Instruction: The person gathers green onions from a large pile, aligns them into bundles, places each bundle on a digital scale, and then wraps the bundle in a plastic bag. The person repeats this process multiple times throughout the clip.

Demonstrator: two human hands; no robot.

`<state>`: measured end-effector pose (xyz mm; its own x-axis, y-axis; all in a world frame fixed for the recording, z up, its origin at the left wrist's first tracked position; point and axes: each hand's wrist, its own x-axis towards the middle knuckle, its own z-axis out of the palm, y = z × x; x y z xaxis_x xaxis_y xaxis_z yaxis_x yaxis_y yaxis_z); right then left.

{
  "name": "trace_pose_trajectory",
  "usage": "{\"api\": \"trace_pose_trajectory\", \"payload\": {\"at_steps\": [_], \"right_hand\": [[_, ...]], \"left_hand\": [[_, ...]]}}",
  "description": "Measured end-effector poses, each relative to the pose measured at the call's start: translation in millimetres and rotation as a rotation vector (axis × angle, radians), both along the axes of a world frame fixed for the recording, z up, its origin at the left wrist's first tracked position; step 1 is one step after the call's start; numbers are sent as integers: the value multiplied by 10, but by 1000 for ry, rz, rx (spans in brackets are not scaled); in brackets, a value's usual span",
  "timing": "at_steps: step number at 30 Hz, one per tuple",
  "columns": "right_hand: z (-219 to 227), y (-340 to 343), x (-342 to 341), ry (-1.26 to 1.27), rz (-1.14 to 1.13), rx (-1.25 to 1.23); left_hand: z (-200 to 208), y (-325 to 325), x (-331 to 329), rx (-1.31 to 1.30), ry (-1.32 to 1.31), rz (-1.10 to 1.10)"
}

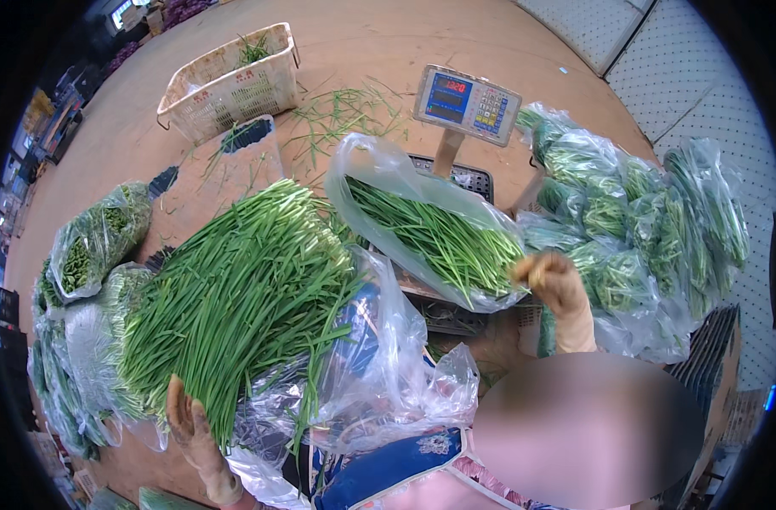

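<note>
A large heap of long green chives (243, 289) with pale cut ends lies in front of me on the left. At its near left edge my left hand (199, 442), in a tan glove, is raised with fingers and thumb apart. A clear plastic bag (354, 161) of chives lies slantwise on the platform scale (477, 180), its upper left end gaping. My right hand (556, 285), also gloved, has its fingers curled at the bag's right end, seemingly pinching the plastic. More loose clear plastic (388, 340) is bunched between the heap and my body.
The scale's display (466, 104) stands on a post behind the bag. Several bagged greens (609, 212) are piled at right, and others (99, 238) at far left. A white crate (230, 89) stands at the back, with scattered leaves (345, 119) on the floor beside it.
</note>
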<state>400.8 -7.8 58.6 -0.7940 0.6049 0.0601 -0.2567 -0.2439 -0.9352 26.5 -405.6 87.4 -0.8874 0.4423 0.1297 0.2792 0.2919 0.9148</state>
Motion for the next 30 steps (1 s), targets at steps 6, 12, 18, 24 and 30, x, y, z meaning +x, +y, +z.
{"api": "trace_pose_trajectory", "payload": {"at_steps": [6,12,18,24,30], "right_hand": [[-467,-865,180,-1556,560,805],[-192,-159,-957,-1138,-7,734],[-1061,832,-2071,-1084,-294,905],[-1824,1360,-2567,-1097,-344,1354],[-1965,1432,-2313,-1141,-191,1180]], "left_hand": [[-234,-531,-180,51,-36,90],[-243,-745,-82,64,-60,187],[-220,-846,-27,-53,-60,256],[-243,-1075,124,-235,-72,343],[-585,-1353,170,-371,203,396]]}}
